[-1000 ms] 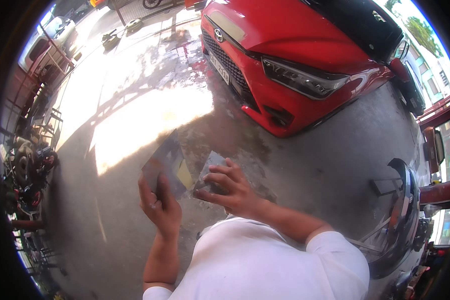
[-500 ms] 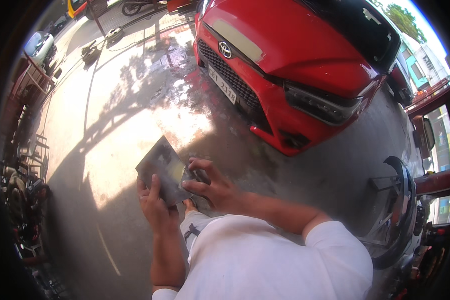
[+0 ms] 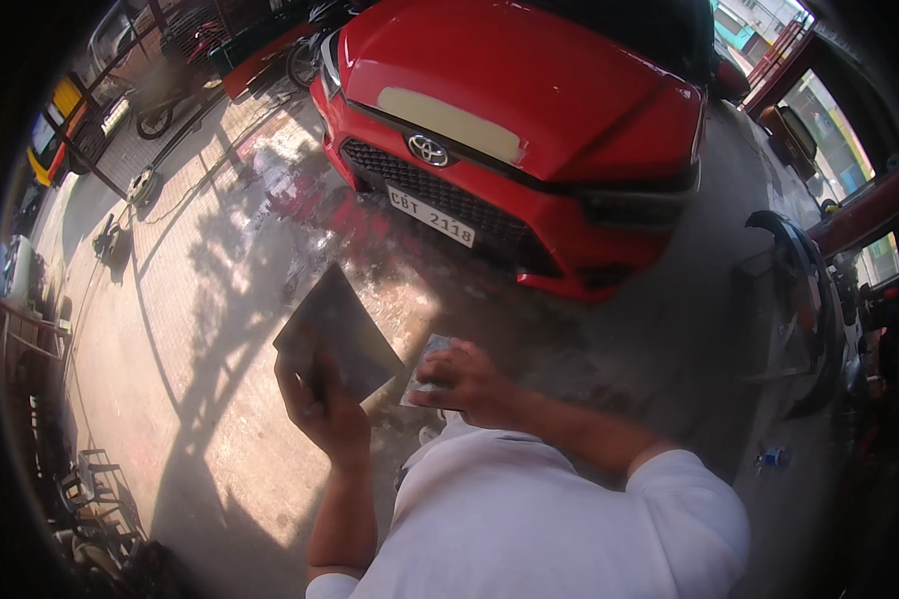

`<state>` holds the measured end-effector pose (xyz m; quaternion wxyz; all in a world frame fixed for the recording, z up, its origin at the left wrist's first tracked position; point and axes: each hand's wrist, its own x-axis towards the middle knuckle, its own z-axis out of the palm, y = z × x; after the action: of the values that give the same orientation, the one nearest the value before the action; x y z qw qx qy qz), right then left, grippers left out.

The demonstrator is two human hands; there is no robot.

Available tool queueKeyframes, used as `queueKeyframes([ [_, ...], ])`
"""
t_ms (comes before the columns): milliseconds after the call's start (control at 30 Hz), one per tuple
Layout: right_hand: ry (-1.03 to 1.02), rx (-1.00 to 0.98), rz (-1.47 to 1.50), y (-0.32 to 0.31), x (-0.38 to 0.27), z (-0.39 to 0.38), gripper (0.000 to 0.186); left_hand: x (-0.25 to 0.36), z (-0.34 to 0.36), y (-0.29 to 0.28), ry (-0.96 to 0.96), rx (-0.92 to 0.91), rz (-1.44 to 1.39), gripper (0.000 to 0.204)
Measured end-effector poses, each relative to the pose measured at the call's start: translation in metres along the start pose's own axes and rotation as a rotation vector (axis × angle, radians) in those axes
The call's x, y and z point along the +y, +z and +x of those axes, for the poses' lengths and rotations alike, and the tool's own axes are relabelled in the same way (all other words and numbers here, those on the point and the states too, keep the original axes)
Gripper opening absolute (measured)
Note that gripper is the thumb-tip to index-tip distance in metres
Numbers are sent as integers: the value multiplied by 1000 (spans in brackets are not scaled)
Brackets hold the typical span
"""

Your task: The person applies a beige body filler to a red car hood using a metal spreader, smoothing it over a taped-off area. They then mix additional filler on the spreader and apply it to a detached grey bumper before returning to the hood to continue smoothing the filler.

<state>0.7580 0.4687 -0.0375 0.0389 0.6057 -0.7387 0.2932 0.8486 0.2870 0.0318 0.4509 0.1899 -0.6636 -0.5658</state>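
Note:
My left hand [image 3: 332, 414] grips a dark, flat, rectangular board [image 3: 342, 324] by its near left edge, thumb on top. A pale smear shows faintly near the board's right side. In my right hand [image 3: 474, 384] is a thin grey putty spreader [image 3: 436, 345], partly hidden by my fingers. The spreader is a little to the right of the board, apart from it. Ahead stands a red car [image 3: 569, 60], its front toward me. A long beige patch of filler [image 3: 449, 122] lies along the front edge of its hood.
Sunlit concrete floor [image 3: 220, 419] with shadows lies to the left. A loose dark bumper [image 3: 804, 299] stands on the right, near a red post structure [image 3: 859, 205]. Metal racks and clutter [image 3: 95, 489] line the lower left. A motorcycle wheel [image 3: 155, 122] shows at the far left.
My right hand has moved right, taking the spreader away from the board. The board is tilted differently. My view has turned right, so the car appears farther left and more head-on.

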Motion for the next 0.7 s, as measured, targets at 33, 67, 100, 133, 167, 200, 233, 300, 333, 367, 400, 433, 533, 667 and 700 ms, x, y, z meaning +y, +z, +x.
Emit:
queueKeyframes([
  [33, -19, 64, 38, 0, 0, 18, 53, -15, 19, -7, 39, 37, 67, 36],
  [67, -45, 123, 67, -8, 1, 39, 54, -30, 39, -9, 81, 81, 125, 36],
  [100, -76, 215, 138, -20, -3, 65, 58, -37, 56, -5, -104, 79, -96, 37],
  [133, -65, 275, 246, -11, 6, 84, 60, -41, 73, 4, -288, 77, -316, 37],
  [167, -54, 350, 352, 1, 16, 106, 63, -47, 91, 9, -467, 63, -533, 38],
  [200, -39, 380, 338, 7, 33, 123, 68, -55, 108, 7, -673, -29, -644, 38],
  [233, -29, 411, 320, 14, 52, 142, 73, -60, 123, 8, -639, -39, -593, 38],
  [300, 90, 206, -19, 15, 103, 160, 69, -68, 150, 7, -599, -38, -509, 37],
  [333, 121, 132, -238, 14, 123, 168, 68, -74, 162, 4, -590, -34, -476, 37],
  [367, 123, 191, -274, 26, 144, 173, 61, -81, 177, 4, -577, -37, -445, 36],
  [400, 124, 189, -208, 14, 146, 190, 55, -94, 190, 8, -402, -67, -285, 35],
  [433, 127, 188, -143, 0, 143, 205, 49, -109, 202, 14, -227, -94, -125, 34],
  [533, 44, 228, -118, 19, 148, 233, 40, -134, 240, 44, -10, -123, 57, 31],
  [667, 136, 189, -113, 27, 179, 236, 40, -140, 303, 76, -25, -234, -66, 35],
  [700, 179, 170, -132, 16, 180, 242, 40, -147, 311, 87, -5, -277, -94, 33],
])
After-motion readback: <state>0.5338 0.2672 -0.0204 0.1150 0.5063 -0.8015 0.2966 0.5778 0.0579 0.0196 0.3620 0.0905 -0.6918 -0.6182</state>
